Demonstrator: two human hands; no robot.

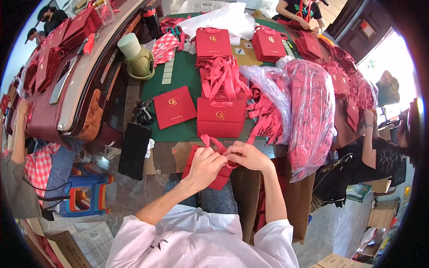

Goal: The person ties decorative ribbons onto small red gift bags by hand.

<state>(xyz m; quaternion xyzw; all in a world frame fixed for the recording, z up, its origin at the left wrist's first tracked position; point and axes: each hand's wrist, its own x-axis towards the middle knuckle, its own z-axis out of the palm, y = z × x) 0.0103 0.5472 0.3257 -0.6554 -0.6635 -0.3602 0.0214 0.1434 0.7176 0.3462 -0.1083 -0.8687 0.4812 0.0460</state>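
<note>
A small red paper gift bag (220, 181) rests tilted on my lap at the table's near edge, partly hidden behind my fingers. My left hand (205, 166) is closed, its fingers pinching a red ribbon (213, 141) at the bag's top. My right hand (248, 156) meets it, thumb and fingers closed on the same ribbon. Ribbon ends stick up past both hands. Just beyond, another red gift bag (221, 121) lies on the table with gold print. To its left is a flat red bag (175, 107). Loose red ribbons (222, 80) are heaped behind.
Plastic-wrapped red ribbons (311, 102) lie at the right, near a stack of red bags (269, 44). A pale green cup (136, 53) and a black phone-like slab (135, 149) are at the left. Co-workers sit around; a blue stool (87, 194) stands at lower left.
</note>
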